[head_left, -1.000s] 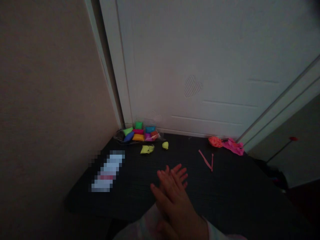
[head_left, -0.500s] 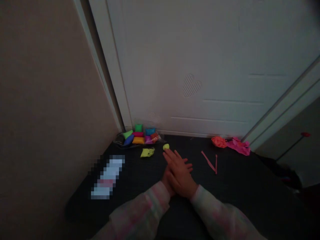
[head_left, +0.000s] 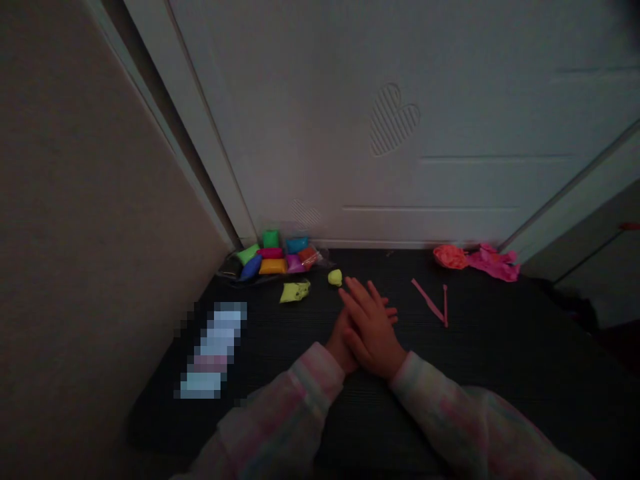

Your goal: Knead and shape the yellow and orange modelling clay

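Observation:
My right hand (head_left: 373,333) lies across the top of my left hand (head_left: 341,340), palm against palm, over the middle of the dark table (head_left: 280,353). The fingers of both are stretched out. Whether anything sits between the palms is hidden. Just beyond my right fingertips is a small yellow lump (head_left: 335,277), which looks like modelling clay. To its left lies a crumpled yellow packet (head_left: 295,291).
At the back left, a clear bag holds several colourful packets (head_left: 273,266). A pixelated bright panel (head_left: 215,347) lies left. Two thin pink strips (head_left: 429,300) form a V on the right. Behind them are an orange bundle (head_left: 451,257) and a pink crumpled piece (head_left: 495,262). A white door (head_left: 310,120) stands behind.
My joined hands have moved forward from the near edge, and the right hand still covers the left. The sleeves have come into fuller view. The camera view has shifted slightly.

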The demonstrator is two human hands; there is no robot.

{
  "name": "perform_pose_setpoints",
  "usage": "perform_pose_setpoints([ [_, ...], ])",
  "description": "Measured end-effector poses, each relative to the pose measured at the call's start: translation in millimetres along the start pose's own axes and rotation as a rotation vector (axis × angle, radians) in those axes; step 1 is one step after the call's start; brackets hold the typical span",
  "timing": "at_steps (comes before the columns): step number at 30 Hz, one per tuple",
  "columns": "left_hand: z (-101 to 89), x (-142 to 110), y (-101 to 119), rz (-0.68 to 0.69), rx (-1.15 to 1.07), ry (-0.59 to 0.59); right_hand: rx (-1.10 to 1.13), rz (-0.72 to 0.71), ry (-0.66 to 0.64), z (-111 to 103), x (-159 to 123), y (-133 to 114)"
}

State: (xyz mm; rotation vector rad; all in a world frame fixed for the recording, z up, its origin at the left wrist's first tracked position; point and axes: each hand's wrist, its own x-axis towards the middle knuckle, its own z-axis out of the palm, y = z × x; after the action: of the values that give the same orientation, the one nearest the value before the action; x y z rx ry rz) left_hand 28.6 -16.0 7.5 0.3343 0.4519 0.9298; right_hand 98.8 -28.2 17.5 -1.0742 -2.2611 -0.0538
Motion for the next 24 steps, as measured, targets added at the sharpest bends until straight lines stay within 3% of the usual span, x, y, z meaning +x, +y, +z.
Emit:
perform_pose_setpoints([
  [3,6.7,-7,2,-0.034,-0.059,-0.087,-0.065,0.118,0.017,0,1,19],
  [7,6.0,-9,15,-0.014,-0.107,-0.103,-0.131,0.158,-0.046,0,2,27],
  [16,-10.0,-4,38,0.096,-0.149,-0.012,-0.093,0.028,-0.229,2,4,10],
  [24,-13.0,4,31,0.122,-0.083,0.017,-0.007,-0.06,-0.223,1,2,-9],
])
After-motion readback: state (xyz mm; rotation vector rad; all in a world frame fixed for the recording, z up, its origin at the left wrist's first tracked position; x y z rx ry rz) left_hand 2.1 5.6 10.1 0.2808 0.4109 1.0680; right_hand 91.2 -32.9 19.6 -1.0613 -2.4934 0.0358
